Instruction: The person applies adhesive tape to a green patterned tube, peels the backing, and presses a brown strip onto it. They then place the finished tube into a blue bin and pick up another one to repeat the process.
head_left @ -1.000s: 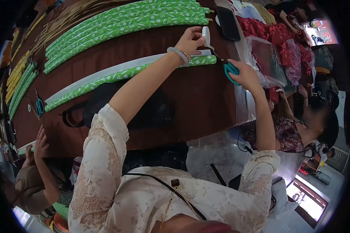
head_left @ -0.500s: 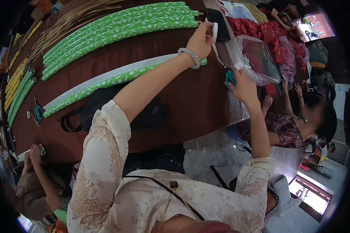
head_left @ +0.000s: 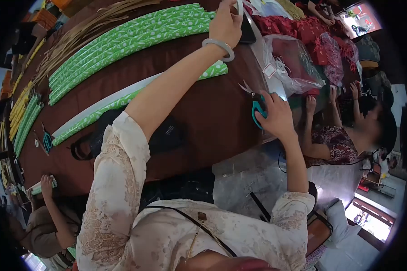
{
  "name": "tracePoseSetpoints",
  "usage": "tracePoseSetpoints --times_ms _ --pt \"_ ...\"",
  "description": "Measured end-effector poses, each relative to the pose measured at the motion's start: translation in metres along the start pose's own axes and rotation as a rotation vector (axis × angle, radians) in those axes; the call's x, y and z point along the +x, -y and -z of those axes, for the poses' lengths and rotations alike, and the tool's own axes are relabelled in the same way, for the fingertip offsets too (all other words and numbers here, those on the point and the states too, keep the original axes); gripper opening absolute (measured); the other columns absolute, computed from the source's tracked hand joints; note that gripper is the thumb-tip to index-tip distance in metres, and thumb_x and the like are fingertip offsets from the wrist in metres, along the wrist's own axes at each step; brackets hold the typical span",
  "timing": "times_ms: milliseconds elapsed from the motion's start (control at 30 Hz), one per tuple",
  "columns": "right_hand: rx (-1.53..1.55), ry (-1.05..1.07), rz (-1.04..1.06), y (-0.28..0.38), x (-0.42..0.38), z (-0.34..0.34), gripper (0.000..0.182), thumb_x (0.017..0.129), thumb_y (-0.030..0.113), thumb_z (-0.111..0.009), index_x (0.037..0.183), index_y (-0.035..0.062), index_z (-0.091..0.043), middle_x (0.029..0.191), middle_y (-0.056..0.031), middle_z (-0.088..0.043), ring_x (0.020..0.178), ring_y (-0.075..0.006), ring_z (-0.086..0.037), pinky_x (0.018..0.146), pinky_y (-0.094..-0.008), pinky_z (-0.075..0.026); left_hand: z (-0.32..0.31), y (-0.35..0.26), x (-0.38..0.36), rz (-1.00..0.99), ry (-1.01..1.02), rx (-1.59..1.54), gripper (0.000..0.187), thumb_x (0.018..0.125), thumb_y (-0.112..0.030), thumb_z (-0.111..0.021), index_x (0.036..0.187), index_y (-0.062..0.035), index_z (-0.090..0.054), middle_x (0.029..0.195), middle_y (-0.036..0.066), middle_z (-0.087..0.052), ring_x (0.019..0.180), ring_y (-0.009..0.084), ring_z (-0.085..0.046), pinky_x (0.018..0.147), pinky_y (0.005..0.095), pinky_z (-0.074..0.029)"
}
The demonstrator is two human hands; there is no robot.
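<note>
My left hand (head_left: 225, 28), a pale bangle at its wrist, is closed on a white tape roll (head_left: 240, 7) at the top edge of the view. Below it to the right, my right hand (head_left: 278, 115) grips teal-handled scissors (head_left: 258, 112), whose blades stand apart over the table. Under my left forearm lies a green patterned paper roll (head_left: 95, 119) with a white strip along it. Several more green patterned rolls (head_left: 131, 52) lie side by side beyond. A dark flat object (head_left: 248, 35) sits just beside my left hand.
A black bag (head_left: 163, 133) lies near the table's front edge. Clear plastic (head_left: 289, 67) and red packets (head_left: 303, 34) cover the right side. A second pair of scissors (head_left: 46, 137) lies at left near yellow rolls (head_left: 20, 108). Co-workers' hands (head_left: 333, 92) work at right and left.
My left hand has moved up and slightly left with the tape roll. My right hand has moved down, and the scissors have turned so that their spread blades now show.
</note>
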State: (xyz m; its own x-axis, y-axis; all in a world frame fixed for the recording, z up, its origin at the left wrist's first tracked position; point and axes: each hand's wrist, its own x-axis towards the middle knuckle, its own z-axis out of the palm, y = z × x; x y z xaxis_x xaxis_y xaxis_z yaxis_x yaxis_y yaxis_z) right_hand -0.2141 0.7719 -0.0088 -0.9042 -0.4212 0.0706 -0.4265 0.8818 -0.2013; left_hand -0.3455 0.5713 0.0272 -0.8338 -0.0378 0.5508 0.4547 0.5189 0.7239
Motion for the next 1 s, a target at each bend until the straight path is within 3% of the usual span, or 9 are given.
tracePoseSetpoints --times_ms 100,167,300,333,400,533,633,833,1000 --pt "0.040 0.043 -0.052 -0.002 -0.014 -0.024 0.061 0.071 0.028 -0.063 0.124 0.0069 -0.039 0.102 -0.0151 -0.048 0.094 -0.0328 -0.048 0.081 -0.0411 -0.040 0.000 0.002 0.003 -0.356 -0.003 0.355 0.041 0.074 -0.004 -0.055 0.112 -0.0110 -0.044 0.094 0.007 -0.057 0.089 0.0231 -0.055 0.081 0.0352 -0.041" --pt "-0.014 -0.166 -0.052 0.008 -0.018 -0.032 0.064 0.072 0.026 -0.062 0.127 0.0071 -0.036 0.104 -0.0158 -0.048 0.095 -0.0325 -0.048 0.081 -0.0416 -0.039 -0.001 0.004 0.005 -0.595 -0.007 0.593 0.040 0.073 -0.004 -0.055 0.111 -0.0115 -0.045 0.094 0.007 -0.056 0.091 0.0216 -0.054 0.084 0.0348 -0.040" --pt "0.061 -0.188 -0.205 0.026 -0.021 -0.032 0.066 0.075 0.024 -0.061 0.131 0.0080 -0.031 0.108 -0.0154 -0.047 0.096 -0.0333 -0.047 0.081 -0.0408 -0.040 -0.052 0.001 -0.031 -0.835 0.442 0.745 0.025 0.073 -0.010 -0.052 0.098 -0.0127 -0.051 0.088 0.003 -0.060 0.095 0.0188 -0.053 0.093 0.0347 -0.033" --pt "0.027 -0.180 -0.217 0.028 -0.022 -0.033 0.063 0.076 0.024 -0.061 0.130 0.0073 -0.033 0.111 -0.0161 -0.046 0.097 -0.0336 -0.047 0.082 -0.0405 -0.040 -0.064 0.002 -0.039 -0.747 0.703 0.797 0.019 0.074 -0.012 -0.052 0.093 -0.0113 -0.054 0.086 0.003 -0.061 0.096 0.0199 -0.054 0.087 0.0335 -0.039" --pt "0.021 -0.203 -0.197 0.029 -0.026 -0.042 0.061 0.076 0.024 -0.061 0.129 0.0069 -0.035 0.113 -0.0166 -0.046 0.099 -0.0340 -0.047 0.083 -0.0407 -0.040 -0.084 0.011 -0.050 -0.491 0.828 0.628 0.017 0.075 -0.012 -0.052 0.091 -0.0085 -0.056 0.095 0.007 -0.059 0.098 0.0232 -0.054 0.079 0.0343 -0.045" --pt "0.095 -0.253 -0.209 0.032 -0.030 -0.048 0.053 0.079 0.023 -0.060 0.125 0.0069 -0.040 0.118 -0.0184 -0.043 0.106 -0.0354 -0.044 0.086 -0.0406 -0.039 -0.063 0.009 -0.060 -0.392 0.670 0.419 0.032 0.073 -0.006 -0.054 0.105 -0.0036 -0.052 0.116 0.015 -0.046 0.103 0.0289 -0.050 0.081 0.0358 -0.045" --pt "0.135 -0.318 -0.171 0.027 -0.033 -0.055 0.049 0.080 0.024 -0.059 0.123 0.0063 -0.043 0.117 -0.0175 -0.045 0.105 -0.0346 -0.045 0.086 -0.0405 -0.039 -0.012 -0.005 -0.088 -0.368 0.579 0.248 0.030 0.074 -0.008 -0.059 0.103 -0.0048 -0.054 0.111 0.013 -0.050 0.107 0.0284 -0.047 0.089 0.0358 -0.041" --pt "0.252 -0.394 -0.135 0.042 -0.025 -0.036 0.034 0.081 0.022 -0.058 0.109 0.0036 -0.055 0.116 -0.0138 -0.048 0.104 -0.0313 -0.047 0.088 -0.0379 -0.037 0.194 -0.001 -0.136 -0.330 0.682 0.325 0.022 0.076 -0.010 -0.060 0.097 -0.0060 -0.059 0.107 0.009 -0.055 0.108 0.0267 -0.047 0.090 0.0365 -0.039" --pt "0.312 -0.372 0.045 0.083 0.010 -0.022 0.021 0.084 0.014 -0.054 0.101 0.0030 -0.059 0.109 -0.0106 -0.053 0.099 -0.0274 -0.051 0.084 -0.0357 -0.041 0.359 0.025 -0.180 0.030 0.286 0.645 0.021 0.079 -0.010 -0.056 0.100 -0.0058 -0.059 0.097 0.011 -0.058 0.093 0.0294 -0.054 0.079 0.0371 -0.044"
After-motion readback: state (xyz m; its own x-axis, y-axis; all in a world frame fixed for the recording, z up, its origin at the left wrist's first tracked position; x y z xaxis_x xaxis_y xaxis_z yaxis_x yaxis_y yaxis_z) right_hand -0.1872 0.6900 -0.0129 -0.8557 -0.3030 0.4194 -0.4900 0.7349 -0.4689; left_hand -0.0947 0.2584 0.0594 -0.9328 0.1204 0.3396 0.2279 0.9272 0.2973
